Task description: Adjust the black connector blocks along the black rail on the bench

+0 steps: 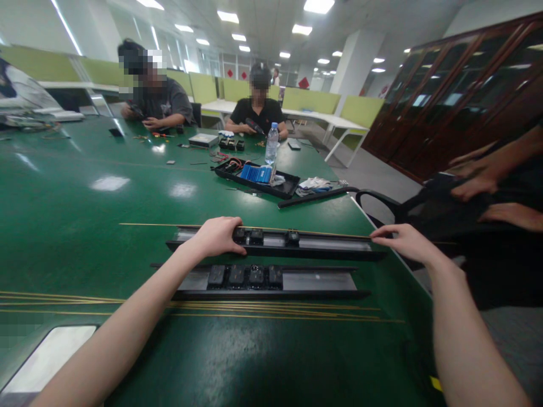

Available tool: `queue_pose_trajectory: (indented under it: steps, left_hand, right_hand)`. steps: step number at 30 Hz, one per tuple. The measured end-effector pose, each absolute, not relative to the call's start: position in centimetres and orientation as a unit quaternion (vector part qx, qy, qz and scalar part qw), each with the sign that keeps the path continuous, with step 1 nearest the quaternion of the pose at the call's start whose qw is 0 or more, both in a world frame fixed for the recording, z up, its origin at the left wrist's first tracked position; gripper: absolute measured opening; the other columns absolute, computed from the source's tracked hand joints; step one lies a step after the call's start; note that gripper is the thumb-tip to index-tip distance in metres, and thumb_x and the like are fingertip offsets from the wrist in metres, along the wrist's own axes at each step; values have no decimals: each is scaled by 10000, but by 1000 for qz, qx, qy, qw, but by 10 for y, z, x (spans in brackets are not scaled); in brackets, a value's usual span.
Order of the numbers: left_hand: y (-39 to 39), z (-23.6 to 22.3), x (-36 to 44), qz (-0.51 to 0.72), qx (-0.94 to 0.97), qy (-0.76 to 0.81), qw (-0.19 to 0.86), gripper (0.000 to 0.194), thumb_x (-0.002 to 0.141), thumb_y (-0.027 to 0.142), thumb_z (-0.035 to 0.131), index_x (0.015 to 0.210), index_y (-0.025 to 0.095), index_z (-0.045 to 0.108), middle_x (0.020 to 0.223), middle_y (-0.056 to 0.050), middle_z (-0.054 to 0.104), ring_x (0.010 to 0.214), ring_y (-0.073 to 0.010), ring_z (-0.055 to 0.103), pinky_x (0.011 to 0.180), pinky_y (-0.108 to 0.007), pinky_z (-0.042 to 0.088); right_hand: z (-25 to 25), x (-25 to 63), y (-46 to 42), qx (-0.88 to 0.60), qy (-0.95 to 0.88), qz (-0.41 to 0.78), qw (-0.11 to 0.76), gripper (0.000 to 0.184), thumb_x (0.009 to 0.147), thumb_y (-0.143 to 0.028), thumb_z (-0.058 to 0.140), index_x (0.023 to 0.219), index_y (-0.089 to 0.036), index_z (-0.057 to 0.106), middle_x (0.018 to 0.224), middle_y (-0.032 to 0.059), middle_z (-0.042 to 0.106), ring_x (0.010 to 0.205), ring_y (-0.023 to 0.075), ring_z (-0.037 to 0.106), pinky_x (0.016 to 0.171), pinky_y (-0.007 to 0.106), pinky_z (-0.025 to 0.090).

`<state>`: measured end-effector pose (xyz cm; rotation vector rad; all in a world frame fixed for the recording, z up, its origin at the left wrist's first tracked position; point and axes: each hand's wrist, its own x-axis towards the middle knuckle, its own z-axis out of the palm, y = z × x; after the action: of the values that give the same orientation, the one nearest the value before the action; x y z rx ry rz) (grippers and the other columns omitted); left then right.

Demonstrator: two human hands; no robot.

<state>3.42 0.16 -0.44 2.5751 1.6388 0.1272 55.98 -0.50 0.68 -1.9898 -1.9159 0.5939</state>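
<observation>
My left hand (pixel 216 237) grips the farther black track rail (pixel 335 244) across its width, thumb on the near side and fingers at the far side. Several square black modules sit in that rail; one black module (pixel 292 237) stands apart from the others. My right hand (pixel 399 240) pinches a thin brass-coloured rod (pixel 148 224) near the rail's right end. The rod runs along the far edge of the rail and sticks out past its left end. Nearer to me lies a second black track rail (pixel 318 280) with several black modules grouped in it.
Several loose thin rods (pixel 271 308) lie in front of the rails. A phone-like device (pixel 51 356) is at the lower left. Beyond are a black tray (pixel 254 183), a water bottle (pixel 272 144) and gloves (pixel 314 185). Two people sit across; another person's hands (pixel 479 186) are at right.
</observation>
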Motion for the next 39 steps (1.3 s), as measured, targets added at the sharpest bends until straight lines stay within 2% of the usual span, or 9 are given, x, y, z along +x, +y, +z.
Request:
queue_pose_trajectory:
  steps: [9,22,39]
  left_hand:
    - [2,-6,32,44,844,533,44,698,649,682,741,1155,217,621,1126,-107,732,1023,-332,683,808,-373,513]
    - [2,-6,34,41,836,545,53,697,636,674,752,1161,234,623,1140,-105,727,1046,-336,677,842,-381,515]
    - [1,-4,35,46,841,537,52,699,649,680,741,1160,217,629,1141,-111,731,1033,-340,682,828,-388,521]
  right_hand:
    - [9,558,-7,-712,-662,188,143,372,735,-484,690,946,-193,785,988,62,771,948,286,680,871,359,479]
    - [5,566,-6,-702,-676,168,152,355,717,-479,695,903,-190,783,972,78,771,951,305,677,898,388,468]
    - [2,579,-6,-731,-654,121,154,301,662,-443,688,816,-203,784,899,84,774,881,296,685,844,381,476]
